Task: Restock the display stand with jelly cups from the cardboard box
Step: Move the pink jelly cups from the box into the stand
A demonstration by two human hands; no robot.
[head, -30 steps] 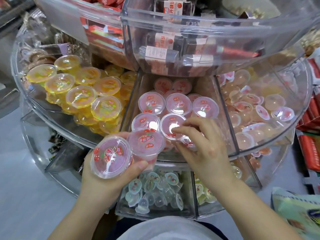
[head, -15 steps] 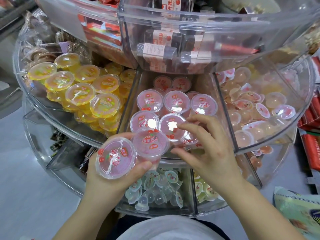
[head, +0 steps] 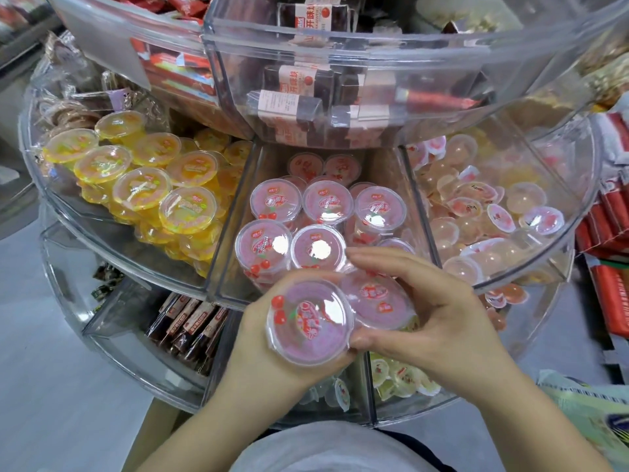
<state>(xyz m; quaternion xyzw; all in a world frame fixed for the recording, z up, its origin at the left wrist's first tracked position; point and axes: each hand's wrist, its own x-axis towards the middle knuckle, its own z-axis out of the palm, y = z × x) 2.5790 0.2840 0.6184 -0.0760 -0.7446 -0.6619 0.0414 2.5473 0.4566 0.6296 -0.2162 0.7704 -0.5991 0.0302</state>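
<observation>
Jelly cups, pink, cherry-printed lids: two in hand, the rest stocked. One pink jelly cup (head: 309, 323) sits lid-up in the left hand (head: 272, 338), fingers curled under its base and rim. A second pink cup (head: 376, 296) lies just beside it, touching, with the right hand (head: 425, 311) closing round it: thumb at the near rim, fingers arched over the far side. Judged purpose: the left hand serves as a holding tray so the right can lift one cup at a time into the bin.

Middle compartment (head: 235, 233) of the display stand (head: 578, 172): pink cups (head: 326, 202) set lid-up in rows, the front right corner apparently unfilled, though the right hand hides most of it. Both held cups hover above that compartment's front wall.

Left compartment: yellow jelly cups (head: 143, 189), stacked. Right compartment: small loose jellies (head: 476, 212), tumbled. Upper tier: wrapped snack bars (head: 292, 80). Lower tier: dark sachets (head: 190, 318) and mini jellies (head: 401, 376).

Stand is clear plastic, round, tiered, with radial dividers; contents show through the walls. Pale grey floor (head: 51, 386) below. Red packets (head: 609, 301) at far right. Cardboard box not in view.
</observation>
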